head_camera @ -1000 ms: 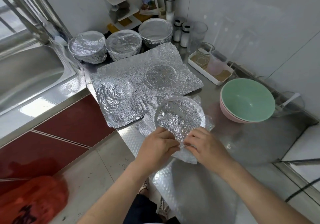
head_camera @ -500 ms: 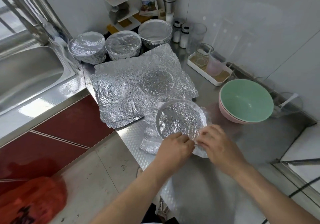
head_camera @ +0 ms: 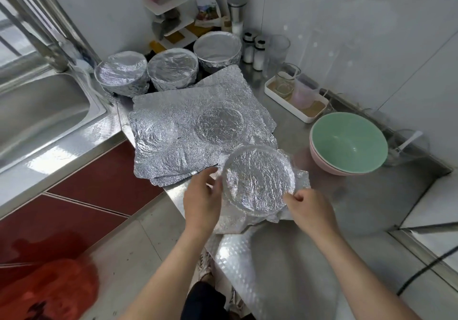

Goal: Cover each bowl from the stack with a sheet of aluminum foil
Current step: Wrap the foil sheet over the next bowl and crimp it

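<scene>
A stainless steel sink (head_camera: 37, 111) is set into the counter (head_camera: 371, 195) at the left, with red cabinet fronts (head_camera: 81, 195) below it and a red plastic bag (head_camera: 47, 292) on the floor. Against the tiled wall stand a white tiered rack (head_camera: 168, 9), a steel canister (head_camera: 236, 12) and two small shakers (head_camera: 254, 49). Near them, a white tray (head_camera: 296, 102) holds a glass (head_camera: 285, 83) and a pink measuring cup (head_camera: 303, 92).
</scene>
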`<control>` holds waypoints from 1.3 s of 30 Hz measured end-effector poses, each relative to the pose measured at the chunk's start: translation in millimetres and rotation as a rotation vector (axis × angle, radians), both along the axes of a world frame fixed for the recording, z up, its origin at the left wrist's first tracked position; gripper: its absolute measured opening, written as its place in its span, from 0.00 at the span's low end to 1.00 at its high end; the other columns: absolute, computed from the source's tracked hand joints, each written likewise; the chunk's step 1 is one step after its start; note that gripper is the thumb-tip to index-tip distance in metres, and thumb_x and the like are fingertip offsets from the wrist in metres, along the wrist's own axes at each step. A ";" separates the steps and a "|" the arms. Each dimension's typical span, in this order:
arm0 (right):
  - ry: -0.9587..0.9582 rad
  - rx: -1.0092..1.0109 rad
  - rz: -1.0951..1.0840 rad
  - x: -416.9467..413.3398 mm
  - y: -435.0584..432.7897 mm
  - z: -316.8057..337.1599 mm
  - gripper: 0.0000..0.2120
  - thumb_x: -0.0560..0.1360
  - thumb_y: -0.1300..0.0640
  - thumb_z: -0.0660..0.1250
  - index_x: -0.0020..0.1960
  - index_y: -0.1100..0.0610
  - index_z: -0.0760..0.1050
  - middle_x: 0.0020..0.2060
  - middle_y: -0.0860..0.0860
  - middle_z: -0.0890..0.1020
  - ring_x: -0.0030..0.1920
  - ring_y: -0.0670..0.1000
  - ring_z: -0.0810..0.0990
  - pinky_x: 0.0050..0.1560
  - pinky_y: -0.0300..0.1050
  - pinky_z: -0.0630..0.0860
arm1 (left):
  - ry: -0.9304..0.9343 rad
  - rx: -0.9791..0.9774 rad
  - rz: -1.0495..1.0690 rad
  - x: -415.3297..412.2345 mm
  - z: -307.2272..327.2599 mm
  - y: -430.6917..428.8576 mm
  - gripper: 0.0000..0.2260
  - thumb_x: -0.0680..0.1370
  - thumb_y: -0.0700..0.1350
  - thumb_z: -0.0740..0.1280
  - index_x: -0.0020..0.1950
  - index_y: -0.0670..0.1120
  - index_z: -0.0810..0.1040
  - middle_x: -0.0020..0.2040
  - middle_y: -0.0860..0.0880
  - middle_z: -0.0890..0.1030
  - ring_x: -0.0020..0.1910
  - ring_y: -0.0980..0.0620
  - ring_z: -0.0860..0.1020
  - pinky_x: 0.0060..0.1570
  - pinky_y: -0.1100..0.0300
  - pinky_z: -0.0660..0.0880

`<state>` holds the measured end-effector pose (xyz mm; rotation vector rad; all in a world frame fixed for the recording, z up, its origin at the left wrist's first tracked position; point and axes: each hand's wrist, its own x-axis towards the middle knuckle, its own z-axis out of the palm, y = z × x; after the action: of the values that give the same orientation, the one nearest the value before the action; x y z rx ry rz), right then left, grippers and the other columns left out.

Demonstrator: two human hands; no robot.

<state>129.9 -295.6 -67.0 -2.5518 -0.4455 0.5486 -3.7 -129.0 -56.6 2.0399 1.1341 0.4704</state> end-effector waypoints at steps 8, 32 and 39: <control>0.032 0.053 0.018 14.3 -18.1 -0.1 0.18 0.74 0.56 0.65 0.29 0.56 0.61 0.25 0.53 0.64 0.28 0.52 0.62 0.30 0.47 0.59 | 0.373 0.032 0.149 -21.8 -34.8 83.7 0.19 0.78 0.40 0.63 0.69 0.49 0.74 0.75 0.40 0.63 0.74 0.40 0.60 0.68 0.45 0.64; 0.129 0.063 0.311 36.7 -7.1 -2.3 0.20 0.76 0.56 0.66 0.28 0.54 0.62 0.24 0.48 0.64 0.29 0.47 0.63 0.33 0.45 0.62 | 0.078 -0.085 -0.095 -1.2 -26.5 89.6 0.13 0.81 0.39 0.61 0.62 0.46 0.80 0.60 0.49 0.81 0.45 0.54 0.79 0.48 0.60 0.74; 0.181 -0.046 0.396 46.1 16.3 12.8 0.19 0.78 0.54 0.64 0.31 0.54 0.63 0.27 0.49 0.65 0.30 0.48 0.63 0.34 0.45 0.61 | 0.124 0.054 -0.279 1.6 0.5 49.7 0.08 0.80 0.45 0.67 0.56 0.48 0.83 0.48 0.50 0.82 0.42 0.53 0.79 0.45 0.58 0.76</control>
<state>176.0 -279.3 -54.2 -2.4353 -0.8874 0.9303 -2.1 -79.4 -56.1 2.2573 0.8945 0.2406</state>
